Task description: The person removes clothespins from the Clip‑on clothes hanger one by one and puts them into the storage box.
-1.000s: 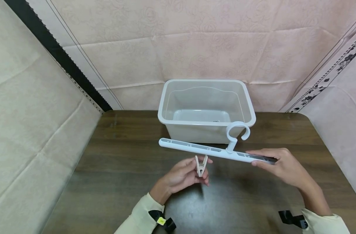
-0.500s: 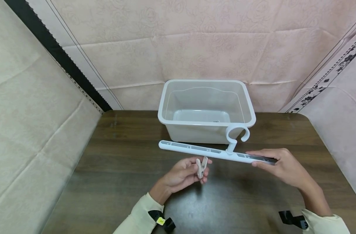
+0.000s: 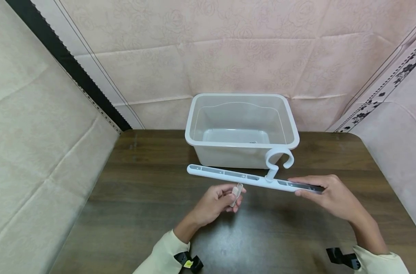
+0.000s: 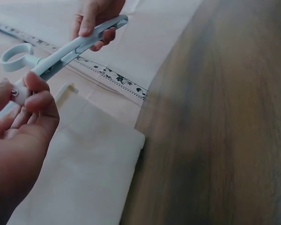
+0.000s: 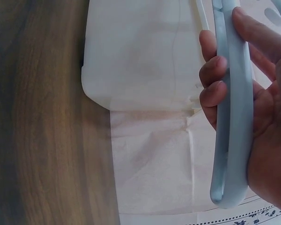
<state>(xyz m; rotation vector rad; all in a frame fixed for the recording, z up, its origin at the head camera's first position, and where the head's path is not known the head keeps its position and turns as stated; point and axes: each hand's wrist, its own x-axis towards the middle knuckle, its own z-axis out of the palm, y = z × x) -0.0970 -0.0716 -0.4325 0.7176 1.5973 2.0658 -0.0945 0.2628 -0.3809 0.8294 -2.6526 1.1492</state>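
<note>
A pale blue hanger with a curved hook is held up at a slight slant over the table. My right hand grips its right end, and the right wrist view shows the fingers wrapped round the bar. Just below the hanger's middle, my left hand pinches a small white clothespin between thumb and fingers. One end of the clothespin is right at the underside of the bar. In the left wrist view the fingers cover most of the clothespin.
Behind the hanger, a whitish plastic bin stands at the back of the dark wooden table. Pale patterned cloth hangs behind the table and along both sides.
The left thumb and fingers have squeezed the clothespin's legs together and turned it so that it now shows narrower. The hanger's left end has dipped slightly; the right hand has hardly moved.
</note>
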